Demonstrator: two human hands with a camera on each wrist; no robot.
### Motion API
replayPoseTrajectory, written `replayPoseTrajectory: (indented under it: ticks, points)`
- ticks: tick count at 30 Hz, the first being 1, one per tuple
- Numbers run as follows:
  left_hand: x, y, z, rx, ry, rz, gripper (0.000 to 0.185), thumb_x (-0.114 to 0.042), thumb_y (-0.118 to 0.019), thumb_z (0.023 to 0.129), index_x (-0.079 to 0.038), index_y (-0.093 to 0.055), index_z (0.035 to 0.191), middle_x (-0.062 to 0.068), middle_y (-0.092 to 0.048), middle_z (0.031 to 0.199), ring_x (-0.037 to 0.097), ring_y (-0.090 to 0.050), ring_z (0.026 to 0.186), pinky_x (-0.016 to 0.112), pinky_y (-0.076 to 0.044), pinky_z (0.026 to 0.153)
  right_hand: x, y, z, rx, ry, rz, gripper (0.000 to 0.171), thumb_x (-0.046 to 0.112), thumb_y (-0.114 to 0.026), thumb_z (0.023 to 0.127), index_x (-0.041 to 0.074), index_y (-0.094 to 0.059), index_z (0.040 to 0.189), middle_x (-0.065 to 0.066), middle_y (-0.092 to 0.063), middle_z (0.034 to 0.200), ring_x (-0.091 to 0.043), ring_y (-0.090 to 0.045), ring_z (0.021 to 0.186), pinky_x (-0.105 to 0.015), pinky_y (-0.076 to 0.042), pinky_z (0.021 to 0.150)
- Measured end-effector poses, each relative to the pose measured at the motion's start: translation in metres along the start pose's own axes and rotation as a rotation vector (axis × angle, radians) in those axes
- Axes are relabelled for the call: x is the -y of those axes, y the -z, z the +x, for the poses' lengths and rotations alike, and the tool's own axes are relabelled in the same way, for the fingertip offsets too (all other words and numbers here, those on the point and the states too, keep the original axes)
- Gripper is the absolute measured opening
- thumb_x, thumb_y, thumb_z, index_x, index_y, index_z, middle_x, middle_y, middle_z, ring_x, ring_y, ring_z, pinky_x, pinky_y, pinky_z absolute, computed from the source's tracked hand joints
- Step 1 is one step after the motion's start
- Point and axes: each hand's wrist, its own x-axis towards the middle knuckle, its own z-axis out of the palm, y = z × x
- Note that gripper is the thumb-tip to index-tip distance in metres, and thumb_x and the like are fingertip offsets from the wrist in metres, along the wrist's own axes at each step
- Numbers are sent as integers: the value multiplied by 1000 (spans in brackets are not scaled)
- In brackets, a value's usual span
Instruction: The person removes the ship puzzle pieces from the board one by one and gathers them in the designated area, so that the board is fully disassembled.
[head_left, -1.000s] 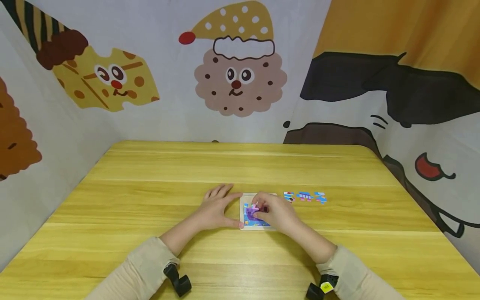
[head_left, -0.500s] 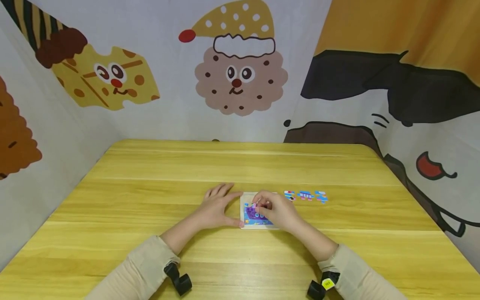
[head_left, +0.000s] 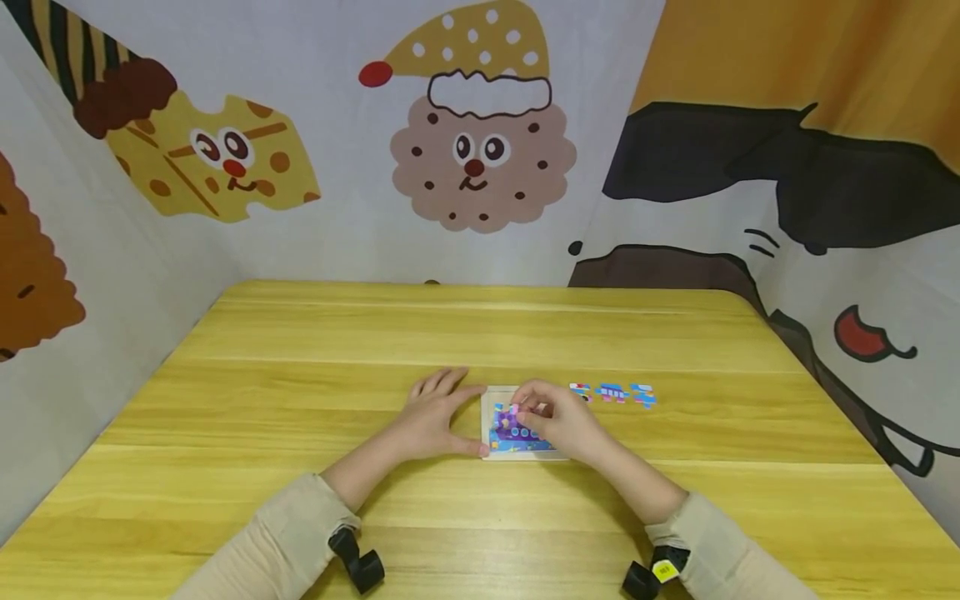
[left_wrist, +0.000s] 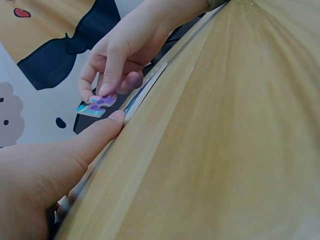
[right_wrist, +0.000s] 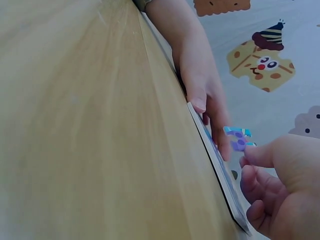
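The right hand (head_left: 558, 422) is pinching a small puzzle piece (left_wrist: 96, 105) between thumb and fingertips, holding it tilted just above the puzzle tray (head_left: 517, 433). From the left wrist view the piece is showing purple and teal patches and is hanging clear of the tray's surface, near the tray's 12 o'clock edge. The left hand (head_left: 435, 417) is lying flat on the table (head_left: 315, 392) at the tray's 9 o'clock side, fingers relaxed and stretched out, with the thumb tip (left_wrist: 112, 119) pressing against the tray's near corner and gripping nothing. The tray is sitting near the middle of the table, partly filled with a blue and purple picture. Three loose pieces (head_left: 611, 393) are lying in a row on the table at the tray's 2 o'clock, just beyond the right hand. Cartoon biscuit curtains (head_left: 480, 142) are hanging behind the table at 12 o'clock.
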Motion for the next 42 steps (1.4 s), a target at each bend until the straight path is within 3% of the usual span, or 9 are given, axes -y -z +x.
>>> replayPoseTrajectory:
  ticks: [23,26,30,35,42]
  points:
    - [0,2,-2,9,-13,-18,98,-73,-65,70,-20,-39,148,16,-18,156,38,-12,141,58,-7,109,-1,35,-20,-107,-10,90,15,3,-70,86,7,-67,100,-5,-67,85,-13,-41,54,-22,-34,47]
    - [0,1,-1,9,-15,-14,98,-74,-65,70,-21,-38,148,16,-17,156,38,-12,141,58,-7,109,-4,40,-23,-109,-13,106,14,3,-70,85,7,-67,99,-7,-68,85,-16,-47,55,-22,-36,48]
    - [1,1,-1,9,-17,-14,98,-74,-65,70,-21,-38,148,16,-17,156,38,-12,141,58,-7,109,-9,47,-26,-119,-12,96,14,4,-71,85,8,-68,98,-7,-68,84,-18,-48,56,-22,-37,48]
    - [0,1,-1,10,-16,-16,98,-73,-65,70,-21,-38,148,16,-17,156,38,-12,141,59,-7,109,-15,53,-30,-139,1,56,12,5,-72,84,8,-69,95,-5,-68,82,-11,-41,52,-22,-33,47]
    - [0,1,-1,10,-17,-8,98,-74,-64,69,-21,-38,148,16,-17,156,39,-12,141,58,-8,109,-21,63,-38,-140,0,29,13,6,-72,84,6,-69,97,-6,-68,85,-14,-49,59,-23,-37,50]
